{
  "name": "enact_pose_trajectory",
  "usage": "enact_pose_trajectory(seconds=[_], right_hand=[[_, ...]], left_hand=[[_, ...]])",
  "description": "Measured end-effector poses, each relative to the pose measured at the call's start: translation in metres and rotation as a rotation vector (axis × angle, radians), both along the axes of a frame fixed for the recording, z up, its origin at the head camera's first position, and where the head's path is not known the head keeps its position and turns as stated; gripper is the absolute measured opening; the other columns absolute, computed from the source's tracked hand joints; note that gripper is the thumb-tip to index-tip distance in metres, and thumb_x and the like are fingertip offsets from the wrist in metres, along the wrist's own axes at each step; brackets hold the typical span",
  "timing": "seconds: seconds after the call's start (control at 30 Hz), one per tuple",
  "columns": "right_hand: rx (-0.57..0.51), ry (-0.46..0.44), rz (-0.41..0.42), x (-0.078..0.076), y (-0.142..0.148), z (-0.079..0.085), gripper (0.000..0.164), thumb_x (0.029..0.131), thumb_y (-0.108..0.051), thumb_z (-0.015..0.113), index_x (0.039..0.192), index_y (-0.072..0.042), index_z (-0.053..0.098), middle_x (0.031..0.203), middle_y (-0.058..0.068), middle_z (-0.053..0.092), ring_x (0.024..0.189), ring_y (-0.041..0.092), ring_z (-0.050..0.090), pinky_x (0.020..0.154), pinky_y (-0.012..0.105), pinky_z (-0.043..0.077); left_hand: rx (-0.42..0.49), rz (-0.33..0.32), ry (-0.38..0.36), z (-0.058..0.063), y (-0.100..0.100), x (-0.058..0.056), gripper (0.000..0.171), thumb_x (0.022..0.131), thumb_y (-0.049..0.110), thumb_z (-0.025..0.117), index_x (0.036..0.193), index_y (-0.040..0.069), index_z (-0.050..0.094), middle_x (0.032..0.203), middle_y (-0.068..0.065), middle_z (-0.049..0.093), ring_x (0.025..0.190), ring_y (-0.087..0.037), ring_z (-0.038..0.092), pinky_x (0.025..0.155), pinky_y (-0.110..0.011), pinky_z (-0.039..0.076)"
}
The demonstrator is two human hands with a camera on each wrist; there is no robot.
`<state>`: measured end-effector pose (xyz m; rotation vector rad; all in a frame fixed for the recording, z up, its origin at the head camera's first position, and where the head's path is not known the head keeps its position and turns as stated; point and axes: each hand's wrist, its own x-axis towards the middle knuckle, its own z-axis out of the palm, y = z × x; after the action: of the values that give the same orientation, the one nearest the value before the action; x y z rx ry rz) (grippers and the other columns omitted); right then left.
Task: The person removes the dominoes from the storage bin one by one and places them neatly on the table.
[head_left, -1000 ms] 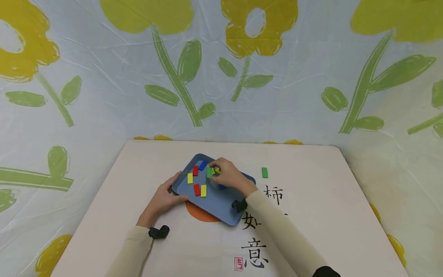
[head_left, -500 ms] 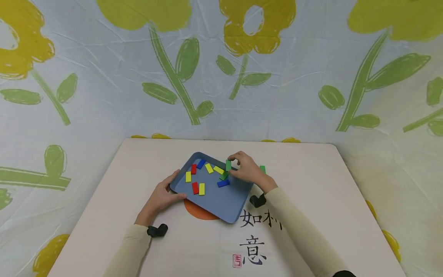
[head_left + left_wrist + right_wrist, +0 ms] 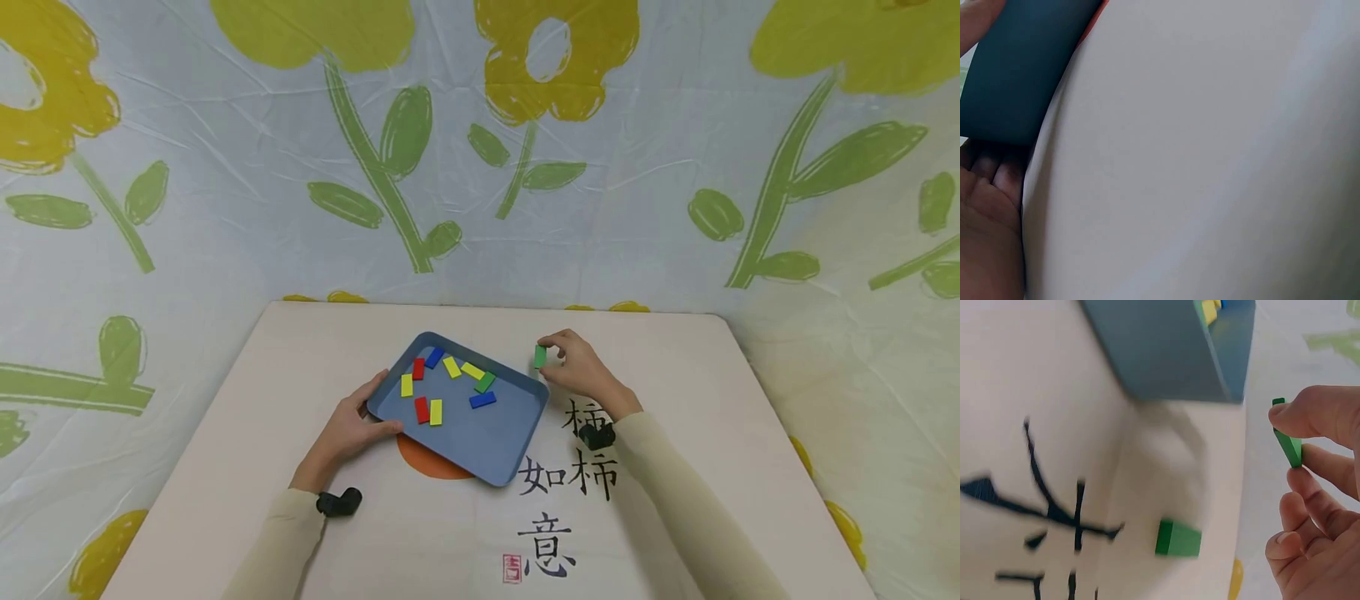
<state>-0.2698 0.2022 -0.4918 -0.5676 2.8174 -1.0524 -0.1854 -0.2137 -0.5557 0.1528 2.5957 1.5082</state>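
Tray [image 3: 480,450] gripped in the left hand [image 3: 348,429], green block [image 3: 540,357] pinched in the right hand [image 3: 581,367]

Nearest are two pale sleeves, with a red seal [image 3: 512,568] and black characters [image 3: 547,546] on the table [image 3: 660,358] between them. Beyond the seal, an orange patch [image 3: 427,461] shows partly from under the tray, which sits at a slant. The left hand grasps the tray's left end, thumb at the near rim, fingers at the underside.

Nine blocks lie in the tray. Nearest, a yellow block [image 3: 436,412] stands just beside a red block [image 3: 422,409]; to their right is a blue block [image 3: 482,400]. Further in, a left yellow block [image 3: 407,385] lies by the tray's left side, and a second green block [image 3: 485,382] is just beside a slanting yellow block [image 3: 472,372]. Farthest come another red block [image 3: 417,368], a middle yellow block [image 3: 452,367] and another blue block [image 3: 434,357].

Just outside the tray's right corner, the right hand holds the green block between thumb and fingertip, by its ends. The right wrist view shows a third green block [image 3: 1179,537] on the table. A flowered cloth [image 3: 637,208] rises behind.
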Motion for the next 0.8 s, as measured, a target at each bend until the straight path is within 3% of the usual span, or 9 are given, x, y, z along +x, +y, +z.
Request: enact_pose_trajectory(seconds=[0.8], right_hand=[[0.064,-0.030,-0.088,0.001,0.059,-0.027,0.048,0.080,-0.009,0.066,0.126,0.001,0.060,0.121,0.023,0.055,0.092,0.028,0.055,0.069,0.034,0.049]], left_hand=[[0.004,0.008,-0.018,0.000,-0.001,0.001,0.095,0.073,0.042,0.083,0.151,0.036,0.029,0.158,0.000,0.027,0.146,-0.028,0.026,0.115,-0.050,0.031]])
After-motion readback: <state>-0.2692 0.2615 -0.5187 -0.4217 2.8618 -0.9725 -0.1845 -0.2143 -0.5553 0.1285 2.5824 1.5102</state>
